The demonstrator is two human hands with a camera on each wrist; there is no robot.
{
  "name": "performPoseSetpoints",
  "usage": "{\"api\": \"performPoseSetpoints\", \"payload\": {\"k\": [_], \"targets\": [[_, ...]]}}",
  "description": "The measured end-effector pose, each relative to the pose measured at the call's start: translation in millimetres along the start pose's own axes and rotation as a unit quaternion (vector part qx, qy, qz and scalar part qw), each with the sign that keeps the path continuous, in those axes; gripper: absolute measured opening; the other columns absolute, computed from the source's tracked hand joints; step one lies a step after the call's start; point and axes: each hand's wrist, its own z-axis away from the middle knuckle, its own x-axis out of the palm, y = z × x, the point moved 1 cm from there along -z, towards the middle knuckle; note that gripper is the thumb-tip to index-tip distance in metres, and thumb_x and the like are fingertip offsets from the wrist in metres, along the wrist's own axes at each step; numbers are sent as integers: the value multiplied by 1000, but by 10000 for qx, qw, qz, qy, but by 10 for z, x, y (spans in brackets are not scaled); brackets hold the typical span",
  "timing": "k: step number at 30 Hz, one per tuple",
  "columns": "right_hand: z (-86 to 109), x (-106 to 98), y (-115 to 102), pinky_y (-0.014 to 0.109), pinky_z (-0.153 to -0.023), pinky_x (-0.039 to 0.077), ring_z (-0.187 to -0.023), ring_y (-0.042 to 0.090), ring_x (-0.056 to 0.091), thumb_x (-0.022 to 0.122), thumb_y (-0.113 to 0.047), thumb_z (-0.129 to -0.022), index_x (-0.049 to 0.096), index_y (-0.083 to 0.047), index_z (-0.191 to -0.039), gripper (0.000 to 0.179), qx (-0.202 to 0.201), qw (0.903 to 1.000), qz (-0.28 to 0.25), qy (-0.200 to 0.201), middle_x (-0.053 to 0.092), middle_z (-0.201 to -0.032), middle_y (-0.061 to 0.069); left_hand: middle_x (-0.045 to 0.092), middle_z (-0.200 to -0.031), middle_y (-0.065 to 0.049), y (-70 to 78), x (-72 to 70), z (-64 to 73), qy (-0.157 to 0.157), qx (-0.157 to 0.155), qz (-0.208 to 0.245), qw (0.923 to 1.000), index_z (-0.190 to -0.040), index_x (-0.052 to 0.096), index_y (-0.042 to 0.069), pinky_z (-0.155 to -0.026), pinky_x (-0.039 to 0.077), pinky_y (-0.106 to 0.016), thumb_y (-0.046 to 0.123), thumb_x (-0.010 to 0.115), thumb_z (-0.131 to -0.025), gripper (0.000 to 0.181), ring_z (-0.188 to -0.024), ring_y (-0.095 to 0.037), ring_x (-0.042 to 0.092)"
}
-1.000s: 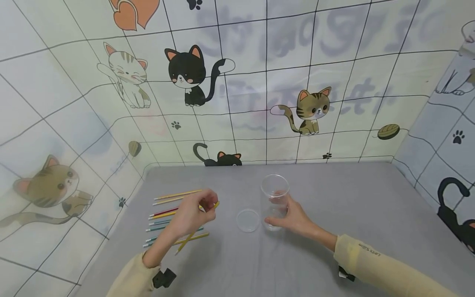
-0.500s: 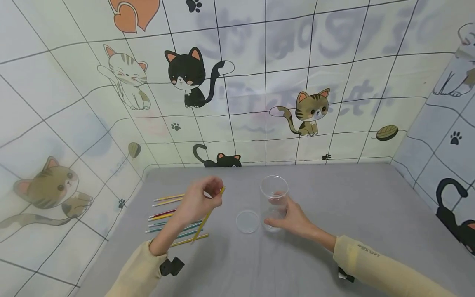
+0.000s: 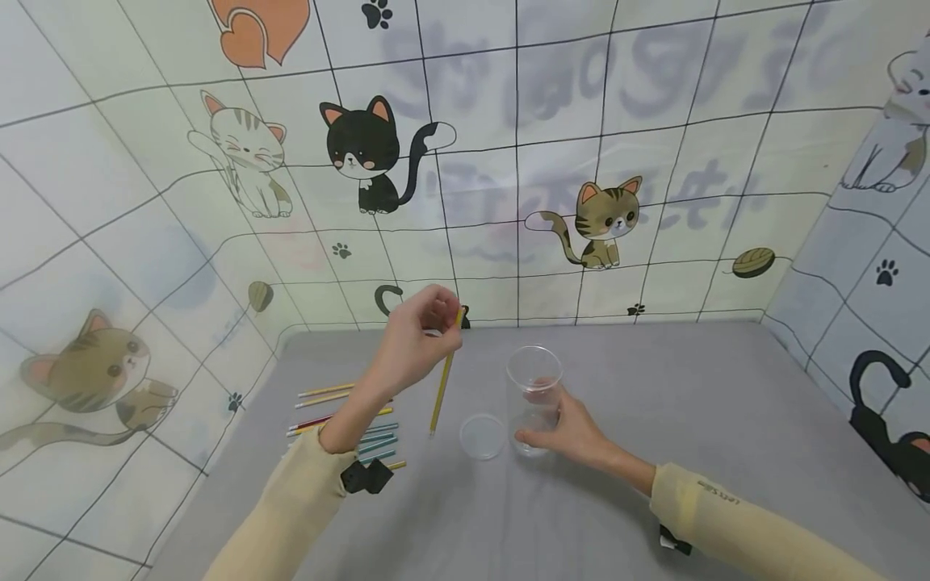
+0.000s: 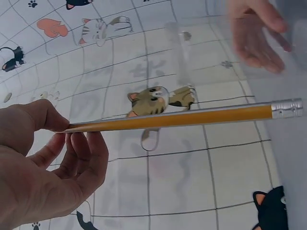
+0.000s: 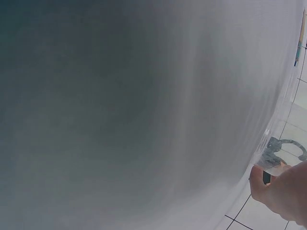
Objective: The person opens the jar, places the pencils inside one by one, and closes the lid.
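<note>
My left hand (image 3: 417, 339) pinches 1 slim yellow metal-ended pencil (image 3: 441, 393); my right hand (image 3: 571, 429) grips 1 clear plastic cylinder (image 3: 532, 410). Likely the carrying step; next calls for steering above the cylinder.

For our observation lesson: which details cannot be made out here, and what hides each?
Head: exact count of the loose pencils, partly covered by the left sleeve.
Head: most of the black cat print behind the left hand.
Head: lettering on the right sleeve, too small.
Left wrist: gripped end of the held pencil, covered by that hand.
Right wrist: what the grey area is, too blurred.
</note>
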Motion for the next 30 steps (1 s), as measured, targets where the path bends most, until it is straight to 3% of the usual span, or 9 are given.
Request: {"api": "performPoseSetpoints", "payload": {"k": [9,17,21,30], "targets": [[-7,9,-2,53,-95,46,-118,32,59,90,-25,-72,47,-4,-135,79,-15,10000,-45,23,64,-124,18,62,-85,-7,268,54,-330,319,123,462,9983,-98,58,8,-63,46,-33,-5,58,-83,20,-77,-20,63],[1,23,19,51,-96,46,-118,31,58,90,-24,-72,47,-5,-135,78,0,10000,-89,43,65,-124,17,63,-85,-8,450,123,-528,563,163,868,9945,-101,59,7,-72,48,-35,-6,57,-83,22,-78,-22,63],[7,33,26,48,-94,47,-117,33,59,90,-24,-73,49,-3,-133,75,-28,10000,-56,48,64,-124,18,63,-83,-9,483,189,-589,674,218,1127,9911,-101,59,5,-75,48,-36,-7,57,-83,22,-78,-23,63],[4,19,22,46,-95,48,-117,30,59,90,-23,-73,50,-4,-132,74,-16,9999,-18,111,65,-123,15,61,-86,-11,489,352,-682,866,416,1467,9845,-103,57,3,-71,50,-31,-9,56,-85,22,-79,-23,62]]}}
